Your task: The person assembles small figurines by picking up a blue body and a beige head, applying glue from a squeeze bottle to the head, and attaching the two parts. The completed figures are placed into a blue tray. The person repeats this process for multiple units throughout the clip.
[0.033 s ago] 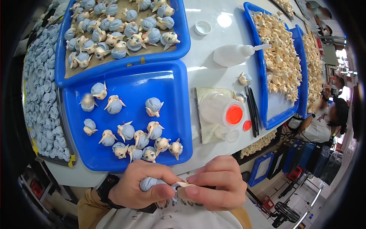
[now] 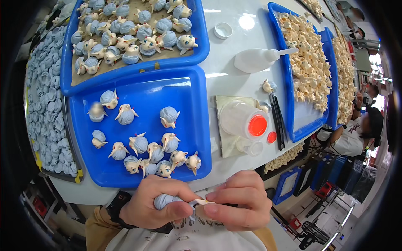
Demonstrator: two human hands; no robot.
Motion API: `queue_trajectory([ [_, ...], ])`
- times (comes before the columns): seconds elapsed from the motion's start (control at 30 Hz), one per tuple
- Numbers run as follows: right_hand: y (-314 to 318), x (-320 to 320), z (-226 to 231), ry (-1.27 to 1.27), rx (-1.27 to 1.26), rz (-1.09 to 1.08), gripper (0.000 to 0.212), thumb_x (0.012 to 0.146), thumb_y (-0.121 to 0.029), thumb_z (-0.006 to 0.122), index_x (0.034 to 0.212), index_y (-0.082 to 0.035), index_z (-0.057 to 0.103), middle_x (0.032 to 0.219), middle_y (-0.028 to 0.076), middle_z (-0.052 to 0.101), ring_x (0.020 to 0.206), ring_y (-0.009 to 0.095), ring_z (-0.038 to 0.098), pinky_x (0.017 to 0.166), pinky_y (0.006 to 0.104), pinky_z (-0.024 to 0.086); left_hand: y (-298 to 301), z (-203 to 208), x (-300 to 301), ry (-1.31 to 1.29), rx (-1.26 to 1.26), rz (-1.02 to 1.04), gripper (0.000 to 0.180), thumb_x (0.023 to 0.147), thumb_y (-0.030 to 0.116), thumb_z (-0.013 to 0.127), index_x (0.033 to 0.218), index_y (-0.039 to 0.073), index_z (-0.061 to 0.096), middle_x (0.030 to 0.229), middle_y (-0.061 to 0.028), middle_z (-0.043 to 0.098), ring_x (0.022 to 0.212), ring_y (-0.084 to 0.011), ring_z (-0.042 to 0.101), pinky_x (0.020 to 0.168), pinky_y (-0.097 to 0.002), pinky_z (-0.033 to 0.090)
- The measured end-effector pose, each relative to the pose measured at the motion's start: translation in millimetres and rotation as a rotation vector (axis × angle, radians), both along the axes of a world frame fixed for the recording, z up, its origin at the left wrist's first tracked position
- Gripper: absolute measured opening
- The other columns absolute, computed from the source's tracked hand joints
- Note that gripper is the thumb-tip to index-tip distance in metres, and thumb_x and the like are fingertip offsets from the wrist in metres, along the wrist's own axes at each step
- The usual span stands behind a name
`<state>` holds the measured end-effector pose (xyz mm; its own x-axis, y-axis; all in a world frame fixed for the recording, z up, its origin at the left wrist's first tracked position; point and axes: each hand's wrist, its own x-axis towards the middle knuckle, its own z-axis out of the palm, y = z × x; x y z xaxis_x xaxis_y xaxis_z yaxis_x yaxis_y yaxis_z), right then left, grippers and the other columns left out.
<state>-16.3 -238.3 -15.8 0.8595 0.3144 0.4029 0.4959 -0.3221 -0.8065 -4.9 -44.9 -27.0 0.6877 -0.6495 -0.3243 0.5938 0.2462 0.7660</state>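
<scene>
Close to my body, my left hand is closed around a light blue doll hair piece. My right hand pinches a small cream doll face piece with thumb and fingertips. The two pieces meet between my fingertips, which hide most of the join. Just beyond my hands lies a blue tray with several doll heads that have blue hair and pointed ears. Behind it, a second blue tray is crowded with more such heads.
At left is a heap of blue hair pieces. On the right stand a squeeze bottle, a clear jar with a red lid, black tweezers and a tray of cream parts. A co-worker sits farther right.
</scene>
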Motion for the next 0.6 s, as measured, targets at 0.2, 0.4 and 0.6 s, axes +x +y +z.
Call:
queue_trajectory([
  [0.2, -2.2, 1.1, -0.1, 0.010, 0.016, 0.030, 0.036, 0.059, -0.006, 0.065, 0.095, -0.004, 0.065, 0.087, 0.006, 0.060, 0.074, 0.017, 0.053, 0.061, 0.0255, 0.041, -1.1, 0.2, -0.1, -0.092, 0.051, -0.004, 0.034, 0.086, 0.032, 0.055, 0.087, -0.002, 0.061, 0.061, -0.0038, 0.059, 0.051, -0.0071, 0.056, 0.045, -0.0195, 0.042],
  [0.4, -1.7, -0.6, -2.9, -0.017, 0.006, 0.055, 0.038, 0.059, -0.006, 0.065, 0.096, -0.002, 0.064, 0.088, 0.006, 0.059, 0.076, 0.018, 0.051, 0.062, 0.0269, 0.043, 1.5, 0.6, 5.4, 0.032, -0.020, -0.086, 0.035, 0.089, 0.032, 0.050, 0.085, -0.002, 0.060, 0.062, -0.0051, 0.059, 0.050, -0.0081, 0.056, 0.044, -0.0201, 0.042],
  [0.6, 12.4, 3.2, 6.5, -0.096, -0.164, -0.043, 0.030, 0.064, -0.030, 0.073, 0.085, -0.008, 0.066, 0.075, 0.003, 0.058, 0.066, 0.016, 0.050, 0.055, 0.0267, 0.042, 0.9, 6.1, 4.3, 0.091, 0.044, 0.006, 0.037, 0.089, 0.033, 0.050, 0.082, -0.002, 0.059, 0.063, -0.0068, 0.058, 0.048, -0.0088, 0.054, 0.043, -0.0208, 0.041],
])
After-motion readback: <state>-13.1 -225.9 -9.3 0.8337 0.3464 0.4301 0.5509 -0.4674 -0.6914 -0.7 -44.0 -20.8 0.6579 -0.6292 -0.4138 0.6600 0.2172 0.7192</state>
